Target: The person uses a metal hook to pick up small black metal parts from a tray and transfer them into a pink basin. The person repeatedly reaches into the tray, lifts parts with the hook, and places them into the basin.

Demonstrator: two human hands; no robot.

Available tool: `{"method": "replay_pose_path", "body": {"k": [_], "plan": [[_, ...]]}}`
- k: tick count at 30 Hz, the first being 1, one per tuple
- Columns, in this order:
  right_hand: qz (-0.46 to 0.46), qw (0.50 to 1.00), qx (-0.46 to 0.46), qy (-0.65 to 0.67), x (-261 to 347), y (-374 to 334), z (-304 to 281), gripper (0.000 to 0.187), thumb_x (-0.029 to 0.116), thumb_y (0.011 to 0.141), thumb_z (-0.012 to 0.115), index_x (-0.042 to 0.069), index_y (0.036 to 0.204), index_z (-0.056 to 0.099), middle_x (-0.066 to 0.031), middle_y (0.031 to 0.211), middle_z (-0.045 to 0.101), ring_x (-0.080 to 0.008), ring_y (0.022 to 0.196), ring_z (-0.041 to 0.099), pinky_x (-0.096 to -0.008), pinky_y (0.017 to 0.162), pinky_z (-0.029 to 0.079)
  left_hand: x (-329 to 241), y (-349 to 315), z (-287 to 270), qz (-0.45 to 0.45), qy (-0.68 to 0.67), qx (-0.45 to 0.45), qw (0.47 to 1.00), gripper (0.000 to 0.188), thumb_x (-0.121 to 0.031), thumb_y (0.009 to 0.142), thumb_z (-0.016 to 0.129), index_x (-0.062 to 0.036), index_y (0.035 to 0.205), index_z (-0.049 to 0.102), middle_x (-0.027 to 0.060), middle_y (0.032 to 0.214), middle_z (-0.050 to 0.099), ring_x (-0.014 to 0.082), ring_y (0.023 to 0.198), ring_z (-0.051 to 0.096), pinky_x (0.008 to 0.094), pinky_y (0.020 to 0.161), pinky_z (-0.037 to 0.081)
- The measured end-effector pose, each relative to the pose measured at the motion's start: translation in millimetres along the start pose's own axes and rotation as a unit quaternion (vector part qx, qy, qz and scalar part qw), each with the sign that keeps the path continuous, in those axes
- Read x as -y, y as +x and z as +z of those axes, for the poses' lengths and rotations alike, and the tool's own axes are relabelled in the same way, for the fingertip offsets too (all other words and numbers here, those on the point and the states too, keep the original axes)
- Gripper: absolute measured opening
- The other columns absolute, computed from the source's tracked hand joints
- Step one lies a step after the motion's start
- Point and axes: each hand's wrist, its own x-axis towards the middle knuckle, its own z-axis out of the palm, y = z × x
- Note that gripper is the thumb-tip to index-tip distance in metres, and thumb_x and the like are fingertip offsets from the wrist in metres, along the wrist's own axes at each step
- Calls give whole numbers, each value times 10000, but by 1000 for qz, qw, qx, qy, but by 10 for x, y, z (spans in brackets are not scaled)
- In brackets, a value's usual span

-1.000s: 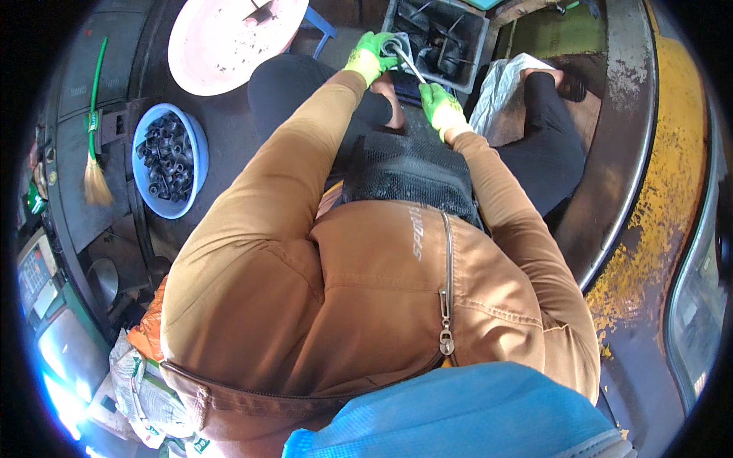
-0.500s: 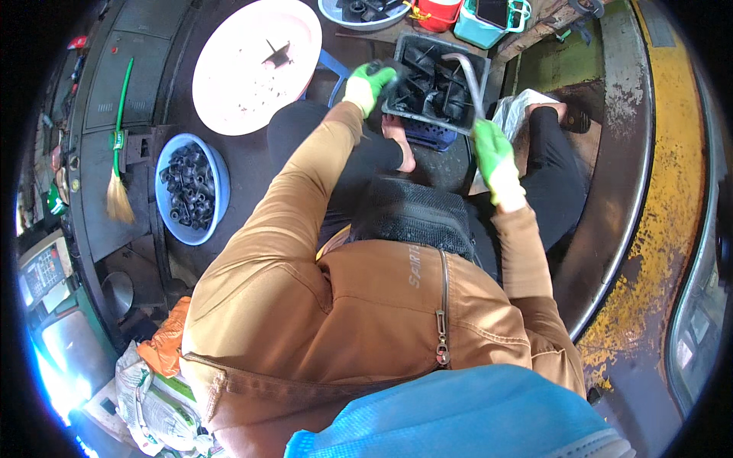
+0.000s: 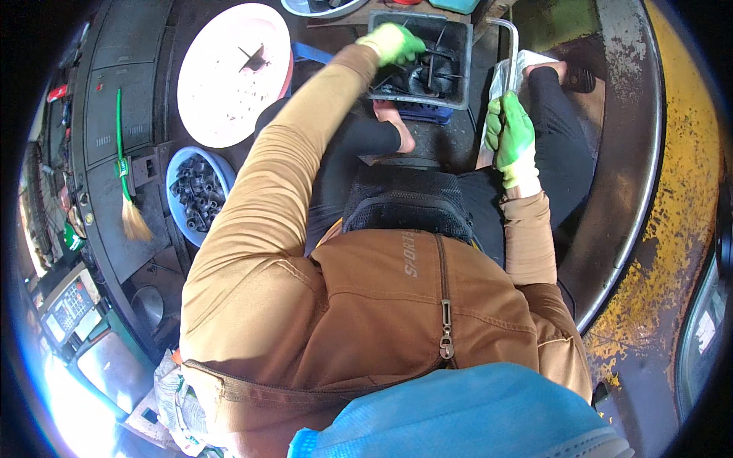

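The basin [image 3: 222, 165] holds black parts [image 3: 197, 191], crate [image 3: 465, 65] pieces [image 3: 422, 81] remain; your right hand [image 3: 513, 133] clutches a rod [image 3: 513, 57], your left hand [image 3: 392, 43] unreadably half-hidden.

- Floor [image 3: 450, 145]: dark supporting surface, visible on the person's side of the grey crate [image 3: 465, 84], which serves as the landmark.
- Blue basket [image 3: 424, 114]: beneath the grey crate, mostly concealed by it.
- Blue tub [image 3: 221, 169]: on the floor, left of the crate and nearer the person, filled with black fittings [image 3: 196, 191].
- Blue stool [image 3: 309, 53]: left of the crate, largely hidden by the pale pink basin [image 3: 221, 69].
- Bare foot [image 3: 395, 128]: on the floor, just nearer the person than the crate.
- Brown board [image 3: 593, 108]: right of the crate, partly covered.
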Motion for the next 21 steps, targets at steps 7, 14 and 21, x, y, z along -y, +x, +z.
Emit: {"method": "replay_pose_path", "body": {"k": [7, 14, 21], "plan": [[0, 999, 11, -31, -112, 33, 13, 318, 364, 966, 478, 111, 789, 552, 49, 560, 414, -58, 420, 311, -216, 389, 232, -105, 120, 920, -17, 132, -148, 980, 507, -476, 804, 596, -56, 1081, 659, 192, 1102, 640, 351, 1034, 605, 429, 920, 452], [2, 999, 13, -45, -169, 77, -61, 314, 375, 955, 495, 119, 786, 563, 66, 564, 417, -49, 418, 311, -211, 381, 230, -95, -483, 347, 118, 109, -309, 937, 424, -417, 813, 597, -77, 1062, 647, 167, 1033, 657, 342, 978, 615, 417, 848, 474], [-103, 947, 23, -303, -561, 303, 122, 318, 367, 934, 534, 67, 964, 634, 16, 698, 549, -92, 556, 443, -248, 510, 358, 487, -1026, 407, 220, 352, -312, 854, 124, -206, 813, 586, -94, 859, 614, 128, 804, 615, 338, 793, 611, 449, 683, 490]]}}
